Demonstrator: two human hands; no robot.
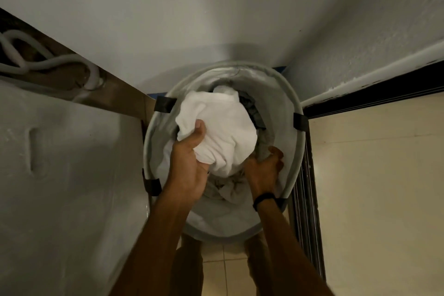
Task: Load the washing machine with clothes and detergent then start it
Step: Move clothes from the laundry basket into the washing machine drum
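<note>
A round grey laundry hamper [292, 103] with black straps stands in the corner below me, holding several clothes. My left hand [189, 163] is shut on a bunched white garment [223, 132] lifted above the pile. My right hand [264, 170], with a black band on its wrist, reaches inside at the right and grips a grey cloth [263, 149] under the white one. Darker clothes [252, 108] show at the back of the hamper. More pale fabric [228, 190] lies crumpled between my hands.
A white appliance top [60, 175] fills the left side, with white hoses [48, 62] behind it. White walls meet behind the hamper. A dark door frame and sliding track [310, 199] run along the right, with beige floor tiles [372, 187] beyond.
</note>
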